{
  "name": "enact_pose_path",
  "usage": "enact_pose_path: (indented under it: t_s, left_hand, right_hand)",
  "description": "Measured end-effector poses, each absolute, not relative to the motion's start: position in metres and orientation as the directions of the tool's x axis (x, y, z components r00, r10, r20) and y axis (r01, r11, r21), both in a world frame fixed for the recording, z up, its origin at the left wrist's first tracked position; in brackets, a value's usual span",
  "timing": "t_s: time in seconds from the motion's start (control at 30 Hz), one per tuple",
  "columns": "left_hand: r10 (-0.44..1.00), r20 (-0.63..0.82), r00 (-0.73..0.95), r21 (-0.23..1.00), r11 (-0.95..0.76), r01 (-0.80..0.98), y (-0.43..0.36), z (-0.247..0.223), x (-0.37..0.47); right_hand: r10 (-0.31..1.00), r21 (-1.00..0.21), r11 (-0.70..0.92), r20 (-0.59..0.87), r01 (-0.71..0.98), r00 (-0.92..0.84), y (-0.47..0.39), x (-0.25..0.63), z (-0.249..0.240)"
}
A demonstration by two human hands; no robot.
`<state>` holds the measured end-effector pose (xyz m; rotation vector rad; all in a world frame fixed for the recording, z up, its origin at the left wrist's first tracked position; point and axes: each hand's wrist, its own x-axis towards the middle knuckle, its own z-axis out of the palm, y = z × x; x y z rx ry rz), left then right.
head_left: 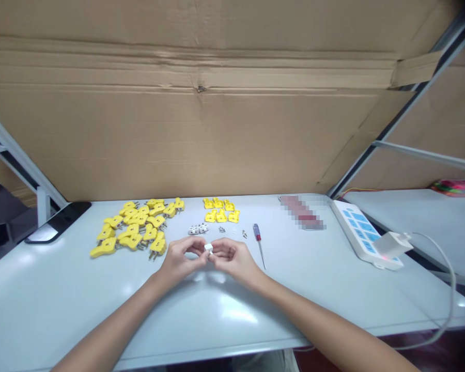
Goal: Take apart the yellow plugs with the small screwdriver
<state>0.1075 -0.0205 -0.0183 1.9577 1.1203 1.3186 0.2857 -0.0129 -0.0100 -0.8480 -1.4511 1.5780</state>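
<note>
Between the fingertips of my left hand (184, 257) and my right hand (232, 257) is a small white plug core (208, 248), pinched from both sides just above the table. Just beyond my hands lie several white plug cores with metal parts (198, 229) in a short row. Small screws (222, 230) sit to their right, and a few more small metal pieces (244, 234) lie beyond my right hand. Farther back are several yellow plug shell halves (221, 215) in two rows. A screwdriver (258, 237) with a purple and red handle lies right of my right hand.
Many yellow plugs (134, 227) are heaped at the left on the white table (62, 294). A dark phone-like slab (58, 223) lies at the far left. On the right are a blurred-out reddish item (301, 212) and a power strip (362, 232) with a charger (391, 244) and cable.
</note>
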Motion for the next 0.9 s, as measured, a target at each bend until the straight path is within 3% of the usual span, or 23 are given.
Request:
enact_pose_path:
  t_s: [0.23,0.4,0.57,0.9]
  left_hand:
    - [0.925,0.359,0.124,0.88,-0.379,0.287,-0.019,-0.018,0.106]
    - [0.993,0.09,0.072,0.996,-0.089,-0.017,-0.015,-0.008,0.104]
    - [0.985,-0.033,0.172,0.924,0.096,-0.37,-0.012,-0.001,0.105]
    - [0.95,-0.062,0.306,0.868,0.203,-0.454,-0.015,-0.002,0.104]
  right_hand:
    - [0.896,-0.994,-0.006,0.043,-0.109,-0.443,-0.013,0.286,-0.008]
    - [0.909,-0.993,-0.005,0.046,-0.121,-0.413,-0.011,0.291,0.002]
    - [0.894,-0.961,-0.085,0.044,-0.264,-0.447,-0.01,0.294,0.006]
    - [0.887,-0.957,-0.037,0.102,-0.289,-0.451,-0.011,0.293,0.005]
